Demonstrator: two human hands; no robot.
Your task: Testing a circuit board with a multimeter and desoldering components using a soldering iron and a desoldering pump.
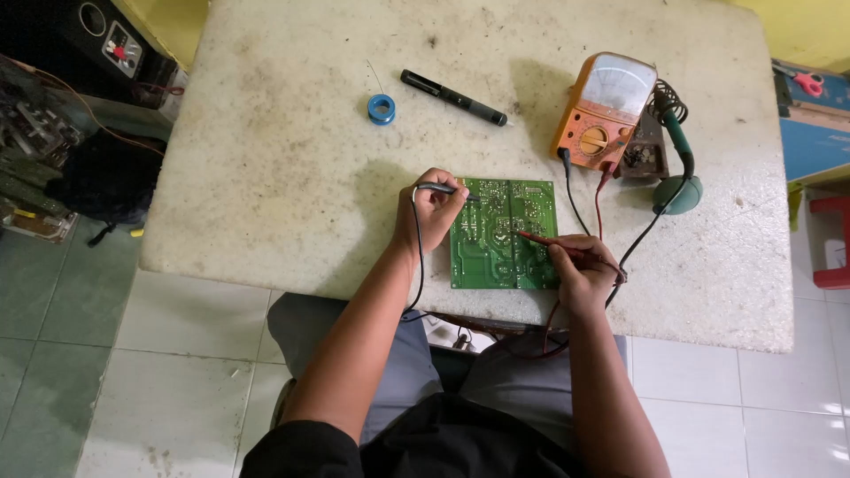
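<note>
Left hand [431, 211] clamps the black probe [443, 188], right hand [580, 270] pinches the red probe [540, 239]; both tips press the green circuit board [500, 235], meter [604, 111] far right.

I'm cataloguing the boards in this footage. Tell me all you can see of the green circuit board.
The green circuit board is a flat rectangle lying solder side up, showing pale traces and shiny solder points, near the front edge of the stained white table. The left hand holds a black probe to its top left corner; the right hand presses a red probe near its middle. Component details are too small to tell.
</note>
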